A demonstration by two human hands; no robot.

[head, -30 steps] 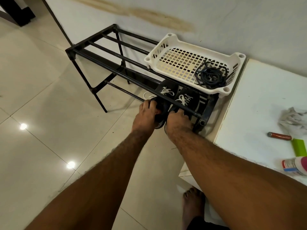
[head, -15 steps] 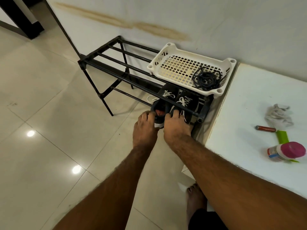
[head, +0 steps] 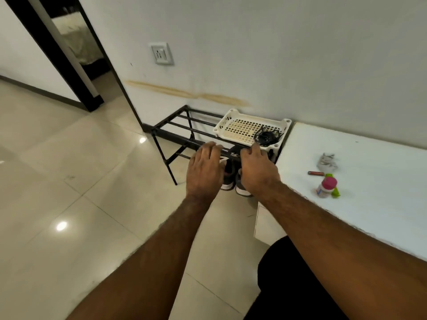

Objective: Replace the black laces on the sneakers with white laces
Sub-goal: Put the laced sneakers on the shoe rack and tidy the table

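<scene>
We look down at our two bare arms reaching toward a black rack (head: 172,125) against the wall. Our left hand (head: 204,170) and right hand (head: 257,173) hover with fingers spread and relaxed, holding nothing. Beneath them the sneakers (head: 231,179) sit on the rack's lower level, heels toward us; a little white lace (head: 234,154) shows between our hands. On top of the rack is a white basket (head: 240,128) holding a coil of black laces (head: 265,137). To the right, a white surface (head: 369,172) carries a pink-capped bottle (head: 326,187), a crumpled cloth (head: 327,161) and a small red stick (head: 316,173). The job looks nearly finished. Risks we judge: the heels overhang the rack's edge, so a nudge could tip a sneaker off, and a loose lace end could snag a bar.
</scene>
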